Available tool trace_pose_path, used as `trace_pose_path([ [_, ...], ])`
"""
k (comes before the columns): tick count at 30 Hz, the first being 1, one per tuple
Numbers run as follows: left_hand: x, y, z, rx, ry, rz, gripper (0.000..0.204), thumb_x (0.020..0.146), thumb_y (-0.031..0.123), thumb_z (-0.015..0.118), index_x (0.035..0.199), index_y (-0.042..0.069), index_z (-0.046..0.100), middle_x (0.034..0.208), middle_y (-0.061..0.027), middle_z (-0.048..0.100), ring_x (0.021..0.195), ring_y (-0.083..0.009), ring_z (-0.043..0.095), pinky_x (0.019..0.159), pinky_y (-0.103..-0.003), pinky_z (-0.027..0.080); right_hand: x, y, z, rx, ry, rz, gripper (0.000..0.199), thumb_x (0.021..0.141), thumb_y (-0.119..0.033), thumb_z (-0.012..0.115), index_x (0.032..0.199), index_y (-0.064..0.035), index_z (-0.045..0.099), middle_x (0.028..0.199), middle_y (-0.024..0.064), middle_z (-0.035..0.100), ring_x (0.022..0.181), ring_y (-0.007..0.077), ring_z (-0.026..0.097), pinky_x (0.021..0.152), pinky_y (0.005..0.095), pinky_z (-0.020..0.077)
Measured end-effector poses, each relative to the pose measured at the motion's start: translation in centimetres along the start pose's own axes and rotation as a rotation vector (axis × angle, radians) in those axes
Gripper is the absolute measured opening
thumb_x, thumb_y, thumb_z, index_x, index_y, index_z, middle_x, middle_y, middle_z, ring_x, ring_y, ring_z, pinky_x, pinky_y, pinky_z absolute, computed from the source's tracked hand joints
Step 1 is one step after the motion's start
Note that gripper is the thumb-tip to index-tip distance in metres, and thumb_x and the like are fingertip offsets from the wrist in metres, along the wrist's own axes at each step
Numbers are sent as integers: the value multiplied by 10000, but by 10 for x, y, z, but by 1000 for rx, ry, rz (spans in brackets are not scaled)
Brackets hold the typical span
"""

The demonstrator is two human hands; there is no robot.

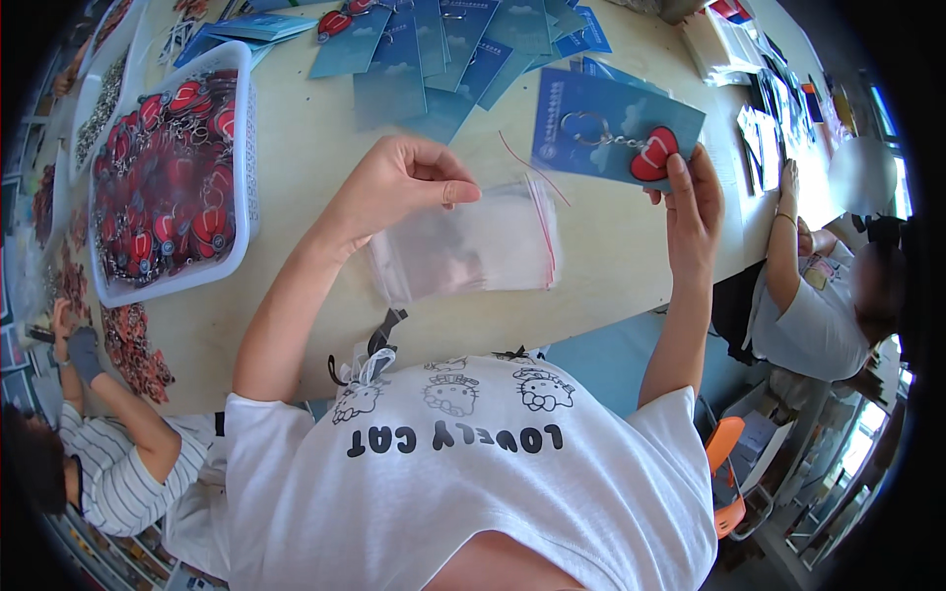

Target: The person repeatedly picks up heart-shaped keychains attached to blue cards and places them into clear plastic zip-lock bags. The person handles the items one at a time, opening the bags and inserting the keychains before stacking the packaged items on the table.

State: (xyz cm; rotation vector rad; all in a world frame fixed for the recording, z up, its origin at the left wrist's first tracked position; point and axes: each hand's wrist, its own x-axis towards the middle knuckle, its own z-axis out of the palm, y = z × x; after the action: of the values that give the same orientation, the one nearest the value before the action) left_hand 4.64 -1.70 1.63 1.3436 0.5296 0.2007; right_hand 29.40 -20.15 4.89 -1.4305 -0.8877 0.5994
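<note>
In my right hand (696,202) is a blue printed card (581,138), pinched at its right end. A keychain with a red heart pendant (652,155) and a metal ring (584,129) lies against the card's face, my thumb at the pendant's edge. My left hand (419,182) is closed above a stack of clear plastic zip bags (473,246), thumb pressed toward the curled fingers. Whatever it may hold is hidden. A thin curved red line (532,167) shows just right of these fingers, over the bags' upper end.
A white plastic basket (246,148) full of red keychains stands at left. Blue cards (443,49) are spread at the far side, some with keychains. More keychains (135,350) lie by the left edge. Co-workers sit at left (128,443) and right (813,305).
</note>
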Motion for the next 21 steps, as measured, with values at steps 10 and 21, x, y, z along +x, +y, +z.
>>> trace_pose_path([
  [10,5,4,8,29,21,48,59,805,40,720,807,3,674,755,-31,662,682,-80,614,638,-218,479,5,-10,-5,-159,-351,167,273,954,-176,585,1125,34,547,872,20,607,771,48,543,652,212,454],
  [21,6,6,20,107,2,64,102,800,48,731,855,-27,690,776,-20,683,683,-42,598,649,-193,475,5,-3,19,-214,-519,244,268,915,-147,638,1074,53,556,886,30,615,793,82,549,709,256,475],
])
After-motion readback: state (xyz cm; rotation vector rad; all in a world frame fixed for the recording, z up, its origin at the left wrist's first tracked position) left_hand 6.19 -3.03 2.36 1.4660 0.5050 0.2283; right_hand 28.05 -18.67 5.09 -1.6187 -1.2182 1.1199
